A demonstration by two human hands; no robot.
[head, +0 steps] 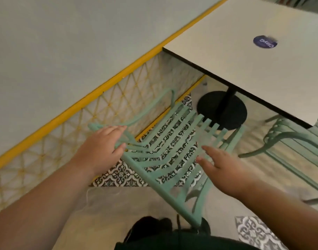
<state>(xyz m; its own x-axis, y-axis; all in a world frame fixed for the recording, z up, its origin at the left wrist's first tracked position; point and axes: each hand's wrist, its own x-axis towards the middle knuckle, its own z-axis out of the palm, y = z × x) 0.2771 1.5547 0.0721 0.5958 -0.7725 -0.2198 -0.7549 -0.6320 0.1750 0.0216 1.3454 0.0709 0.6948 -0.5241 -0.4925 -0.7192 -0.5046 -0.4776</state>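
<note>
A mint-green slatted metal chair (174, 150) stands in front of me, its seat pointing toward the table. My left hand (102, 148) is at the chair's left armrest (142, 112), fingers reaching over the bar where it meets the backrest and thumb beneath it. My right hand (221, 168) hovers over the right side of the slats with fingers spread and straight; whether it touches them is unclear. The picture is motion-blurred.
A cream square table (259, 73) with a dark edge stands on a black pedestal base (222, 110) at the upper right, a blue round sticker (265, 41) on top. A second green chair (290, 139) sits right. A wall with a yellow rail (93, 98) runs along the left.
</note>
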